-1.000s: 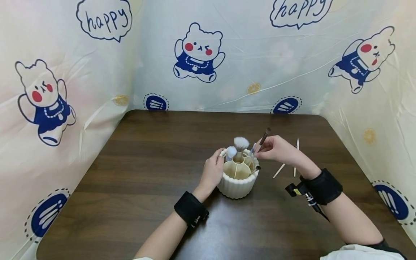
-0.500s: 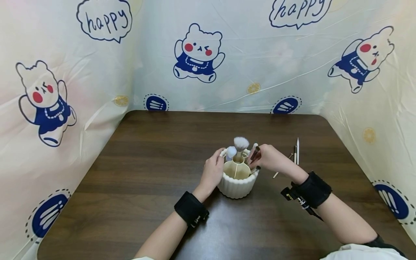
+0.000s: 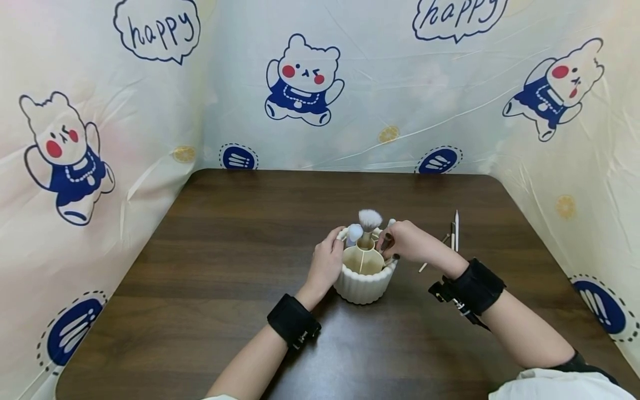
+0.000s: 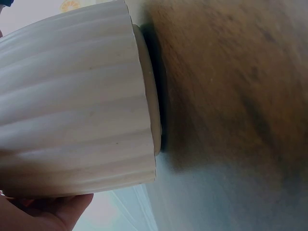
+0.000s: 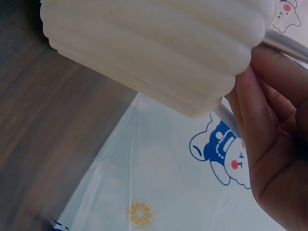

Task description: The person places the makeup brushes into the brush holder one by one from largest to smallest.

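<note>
A cream, ribbed makeup brush holder (image 3: 362,286) with several compartments stands upright on the table. My left hand (image 3: 327,264) grips its left side, fingertips against the ribbed wall in the left wrist view. At the right rim, my right hand (image 3: 410,241) pinches a dark-ended makeup brush (image 3: 387,242) that is lowered into a compartment; the fingers hide most of it. A fluffy white-haired brush (image 3: 370,220) rises from the central ring, beside a pale blue round-topped item (image 3: 354,233). Another dark-ended stick (image 3: 395,258) leans on the front right rim.
Several thin sticks, one a white pointed stick (image 3: 456,228), lie on the dark wooden table (image 3: 225,278) right of the holder, partly behind my right forearm. A printed curtain (image 3: 360,100) surrounds the table's back and sides.
My right hand has come down and slightly left, lowering the dark-ended brush from above the rim into the holder. My left hand keeps its grip in place.
</note>
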Demonstrator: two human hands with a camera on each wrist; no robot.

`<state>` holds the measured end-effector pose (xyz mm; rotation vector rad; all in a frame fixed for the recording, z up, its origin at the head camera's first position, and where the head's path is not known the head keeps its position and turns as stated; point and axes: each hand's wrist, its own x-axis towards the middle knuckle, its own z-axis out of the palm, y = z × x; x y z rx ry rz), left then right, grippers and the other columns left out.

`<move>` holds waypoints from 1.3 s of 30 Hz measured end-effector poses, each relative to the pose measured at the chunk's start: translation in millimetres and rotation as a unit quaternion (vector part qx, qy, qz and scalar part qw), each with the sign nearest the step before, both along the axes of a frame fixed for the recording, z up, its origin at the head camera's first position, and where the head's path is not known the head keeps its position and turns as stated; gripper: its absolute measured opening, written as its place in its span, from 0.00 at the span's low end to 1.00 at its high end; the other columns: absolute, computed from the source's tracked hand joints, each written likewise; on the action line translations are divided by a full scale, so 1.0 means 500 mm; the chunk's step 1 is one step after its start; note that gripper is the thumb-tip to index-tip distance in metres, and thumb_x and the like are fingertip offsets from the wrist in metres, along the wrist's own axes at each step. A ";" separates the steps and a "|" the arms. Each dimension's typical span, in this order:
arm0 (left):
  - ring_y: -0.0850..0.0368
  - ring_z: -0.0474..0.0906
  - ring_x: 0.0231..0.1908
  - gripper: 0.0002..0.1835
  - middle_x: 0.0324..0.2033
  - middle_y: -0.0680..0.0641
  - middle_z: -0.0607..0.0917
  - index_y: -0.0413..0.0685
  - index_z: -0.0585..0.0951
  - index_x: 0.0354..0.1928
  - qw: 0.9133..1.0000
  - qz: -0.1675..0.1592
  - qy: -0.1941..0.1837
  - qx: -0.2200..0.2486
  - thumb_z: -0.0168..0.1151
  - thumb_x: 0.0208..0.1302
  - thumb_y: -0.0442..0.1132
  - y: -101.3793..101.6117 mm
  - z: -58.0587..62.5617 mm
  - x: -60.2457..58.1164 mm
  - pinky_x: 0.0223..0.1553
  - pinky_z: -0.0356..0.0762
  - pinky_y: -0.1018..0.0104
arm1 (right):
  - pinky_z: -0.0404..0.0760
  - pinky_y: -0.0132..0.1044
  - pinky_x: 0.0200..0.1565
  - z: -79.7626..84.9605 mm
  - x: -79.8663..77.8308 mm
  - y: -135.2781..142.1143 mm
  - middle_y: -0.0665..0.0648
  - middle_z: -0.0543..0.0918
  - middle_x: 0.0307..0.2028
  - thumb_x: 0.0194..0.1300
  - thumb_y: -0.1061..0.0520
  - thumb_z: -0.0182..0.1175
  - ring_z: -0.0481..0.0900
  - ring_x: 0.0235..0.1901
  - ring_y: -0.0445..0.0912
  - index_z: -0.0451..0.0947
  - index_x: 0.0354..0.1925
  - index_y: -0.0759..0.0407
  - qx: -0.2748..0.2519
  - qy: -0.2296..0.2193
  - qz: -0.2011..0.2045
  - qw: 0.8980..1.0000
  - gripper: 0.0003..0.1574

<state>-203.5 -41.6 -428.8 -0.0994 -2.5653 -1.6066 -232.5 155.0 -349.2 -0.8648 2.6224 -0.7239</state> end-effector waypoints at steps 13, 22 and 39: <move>0.52 0.75 0.37 0.22 0.50 0.43 0.83 0.47 0.75 0.62 1.000 0.009 0.010 0.004 0.40 0.71 0.41 0.003 0.002 0.001 0.45 0.75 0.55 | 0.78 0.30 0.33 0.011 0.004 -0.005 0.58 0.87 0.32 0.54 0.70 0.63 0.83 0.32 0.42 0.83 0.33 0.65 0.016 -0.008 0.005 1.000 0.06; 0.52 0.76 0.38 0.22 0.50 0.43 0.83 0.48 0.75 0.61 1.000 0.010 0.014 0.003 0.39 0.70 0.41 0.004 0.001 0.001 0.46 0.75 0.54 | 0.78 0.30 0.34 0.014 0.002 -0.005 0.58 0.87 0.34 0.56 0.70 0.62 0.83 0.34 0.42 0.84 0.34 0.66 0.024 -0.015 0.014 1.000 0.07; 0.58 0.59 0.18 0.23 0.22 0.50 0.69 0.48 0.73 0.63 1.000 0.004 -0.002 0.003 0.39 0.71 0.41 0.002 0.003 0.003 0.28 0.64 0.66 | 0.72 0.29 0.28 0.010 0.009 0.002 0.55 0.84 0.26 0.58 0.64 0.63 0.73 0.24 0.38 0.82 0.27 0.63 0.013 0.021 0.014 1.000 0.04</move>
